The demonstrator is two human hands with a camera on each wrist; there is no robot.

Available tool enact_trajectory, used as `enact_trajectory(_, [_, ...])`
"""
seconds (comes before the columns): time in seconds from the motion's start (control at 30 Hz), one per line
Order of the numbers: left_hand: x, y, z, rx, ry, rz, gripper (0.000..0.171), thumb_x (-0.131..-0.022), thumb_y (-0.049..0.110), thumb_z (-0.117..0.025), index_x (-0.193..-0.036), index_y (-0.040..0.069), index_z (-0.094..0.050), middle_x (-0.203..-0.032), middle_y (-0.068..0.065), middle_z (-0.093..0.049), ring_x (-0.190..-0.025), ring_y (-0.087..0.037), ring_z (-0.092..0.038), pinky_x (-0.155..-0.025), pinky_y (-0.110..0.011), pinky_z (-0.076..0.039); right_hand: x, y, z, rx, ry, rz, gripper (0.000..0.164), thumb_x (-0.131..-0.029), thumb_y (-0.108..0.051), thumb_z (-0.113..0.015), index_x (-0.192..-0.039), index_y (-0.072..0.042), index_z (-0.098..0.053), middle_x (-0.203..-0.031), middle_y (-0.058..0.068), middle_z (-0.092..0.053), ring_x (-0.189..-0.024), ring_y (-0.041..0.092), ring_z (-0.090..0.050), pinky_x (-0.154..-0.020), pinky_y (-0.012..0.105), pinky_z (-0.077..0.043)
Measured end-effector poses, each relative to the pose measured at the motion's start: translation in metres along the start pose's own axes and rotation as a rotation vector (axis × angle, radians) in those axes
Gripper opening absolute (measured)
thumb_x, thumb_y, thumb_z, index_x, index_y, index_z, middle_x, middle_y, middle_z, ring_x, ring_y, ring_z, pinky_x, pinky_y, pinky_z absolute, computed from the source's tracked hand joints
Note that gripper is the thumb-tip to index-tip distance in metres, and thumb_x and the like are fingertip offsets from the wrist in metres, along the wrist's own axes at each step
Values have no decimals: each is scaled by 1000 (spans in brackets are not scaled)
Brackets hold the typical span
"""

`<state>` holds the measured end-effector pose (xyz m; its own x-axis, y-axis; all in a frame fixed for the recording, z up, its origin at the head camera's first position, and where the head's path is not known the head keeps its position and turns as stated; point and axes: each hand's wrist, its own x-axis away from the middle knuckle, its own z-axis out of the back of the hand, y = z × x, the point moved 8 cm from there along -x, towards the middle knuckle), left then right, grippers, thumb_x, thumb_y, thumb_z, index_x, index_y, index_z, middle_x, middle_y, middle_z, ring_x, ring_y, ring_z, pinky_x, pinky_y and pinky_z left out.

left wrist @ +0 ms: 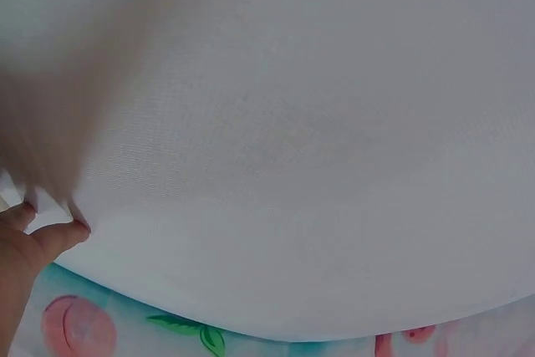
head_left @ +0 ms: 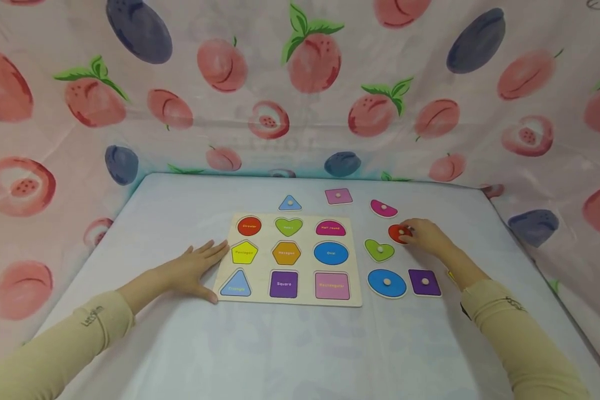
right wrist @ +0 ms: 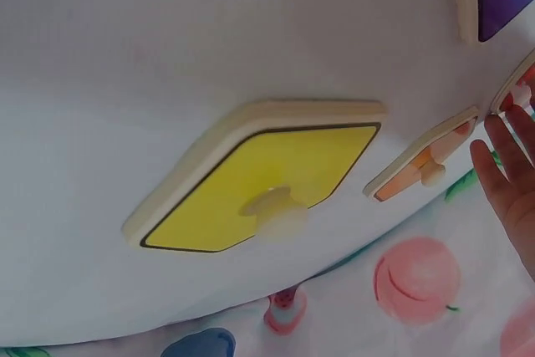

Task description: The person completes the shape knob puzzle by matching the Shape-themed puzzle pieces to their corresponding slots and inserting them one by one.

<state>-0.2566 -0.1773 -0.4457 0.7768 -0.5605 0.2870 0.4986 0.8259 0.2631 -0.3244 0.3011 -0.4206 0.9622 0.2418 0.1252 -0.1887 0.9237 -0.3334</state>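
My left hand lies with spread fingers along the left edge of a wooden shape puzzle board, fingertips and thumb touching it. Printed shapes with words fill the board. To the board's right, my right hand pinches a red circle puzzle piece near its small knob; the fingers partly cover the piece. Close by lie a green heart piece, a magenta half-round piece, a blue oval piece and a purple square piece. The left wrist view shows mostly table, with fingertips at its edge.
Behind the board lie a light-blue triangle piece and a pink rectangle piece. A yellow piece and an orange piece sit under the right forearm. Fruit-print cloth rises behind the white table.
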Motion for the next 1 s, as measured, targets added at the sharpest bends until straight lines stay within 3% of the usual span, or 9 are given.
enact_trajectory(0.4, [-1, -1, 1, 6, 1, -1, 122, -60, 68, -72, -151, 7, -18, -158, -13, -14, -143, -45, -11, -105, -73, -12, -4, 2, 1, -9, 38, -63, 27, -91, -7, -59, -112, 10, -61, -111, 30, -61, -104, 43, -55, -95, 54, -46])
enact_trajectory(1.0, [0, 1, 1, 24, -2, 30, 122, -59, 65, -75, -150, 7, -20, -158, -12, -16, -144, -43, -12, -106, -72, -12, -3, -7, 7, -4, 104, -3, 21, -89, -4, -61, -105, 10, -64, -107, 28, -64, -103, 43, -56, -95, 55, -46])
